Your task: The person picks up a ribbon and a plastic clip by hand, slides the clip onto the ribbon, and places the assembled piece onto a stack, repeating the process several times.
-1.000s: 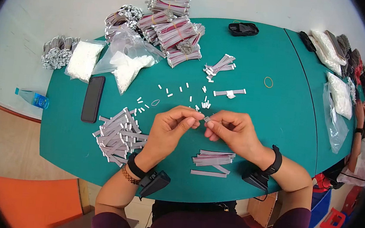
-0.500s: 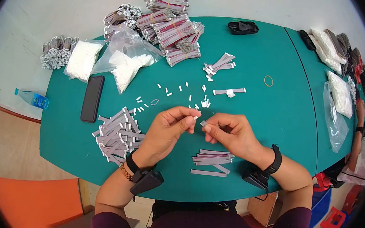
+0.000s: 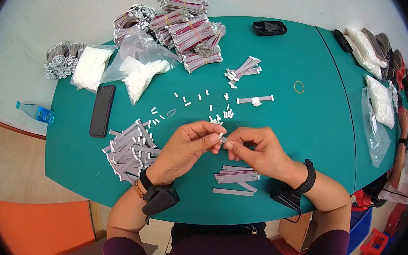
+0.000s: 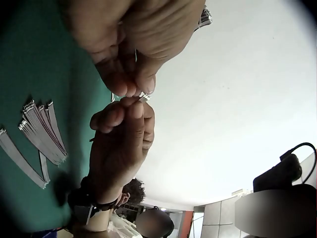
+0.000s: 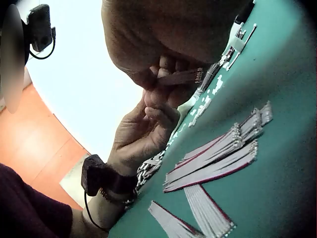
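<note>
Between thumb and fingertips the left hand [image 3: 192, 145] pinches a small white connector [image 3: 221, 135]. Facing it, the right hand [image 3: 261, 151] grips a short grey ribbon cable [image 5: 181, 78], its end [image 3: 224, 140] showing at the fingertips. The two hands' fingertips meet, and in the left wrist view the white piece [image 4: 144, 97] sits between them; whether it is joined to the cable I cannot tell. Below the right hand lies a stack of grey ribbon cables [image 3: 234, 176]. A heap of cables with white ends [image 3: 126, 152] is left of the left hand.
Loose white connectors [image 3: 211, 107] lie beyond the hands. Farther back are bundled cables [image 3: 190, 33], bags of white pieces [image 3: 92, 67] and a black case [image 3: 269, 28]. A phone [image 3: 102, 111] lies at left, a rubber band [image 3: 299, 87] at right. Another person's arms show far right.
The hands parted slightly, then came together again, the cable end now against the white connector. The head view has shifted a little.
</note>
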The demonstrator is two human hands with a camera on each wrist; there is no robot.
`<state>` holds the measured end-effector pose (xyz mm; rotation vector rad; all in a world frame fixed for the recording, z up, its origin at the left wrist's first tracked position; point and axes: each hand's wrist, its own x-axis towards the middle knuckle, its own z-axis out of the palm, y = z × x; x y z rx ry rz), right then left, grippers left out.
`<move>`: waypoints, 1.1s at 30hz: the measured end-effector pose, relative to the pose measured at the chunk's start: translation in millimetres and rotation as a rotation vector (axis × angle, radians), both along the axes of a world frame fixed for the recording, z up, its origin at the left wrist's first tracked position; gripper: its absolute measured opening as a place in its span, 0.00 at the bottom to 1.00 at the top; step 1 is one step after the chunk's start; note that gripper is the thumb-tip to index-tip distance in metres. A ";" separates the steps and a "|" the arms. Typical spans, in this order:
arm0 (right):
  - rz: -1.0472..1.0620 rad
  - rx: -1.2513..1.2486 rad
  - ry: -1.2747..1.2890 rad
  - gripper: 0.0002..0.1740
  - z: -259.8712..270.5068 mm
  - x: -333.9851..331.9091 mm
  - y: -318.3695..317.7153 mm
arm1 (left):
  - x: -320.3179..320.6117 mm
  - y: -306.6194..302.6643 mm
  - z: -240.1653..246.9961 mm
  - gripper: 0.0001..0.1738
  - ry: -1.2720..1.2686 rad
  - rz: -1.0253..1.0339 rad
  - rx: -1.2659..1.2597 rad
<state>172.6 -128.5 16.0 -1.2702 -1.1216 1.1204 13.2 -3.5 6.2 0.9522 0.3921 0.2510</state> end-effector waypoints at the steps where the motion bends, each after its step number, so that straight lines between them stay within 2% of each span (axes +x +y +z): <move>1: 0.002 -0.001 0.001 0.08 0.0 0.0 0.0 | -0.1 0.0 0.0 0.10 0.000 -0.002 -0.003; 33: -0.002 0.040 -0.043 0.08 1.7 0.8 0.0 | -1.5 1.2 0.5 0.12 0.006 -0.022 -0.015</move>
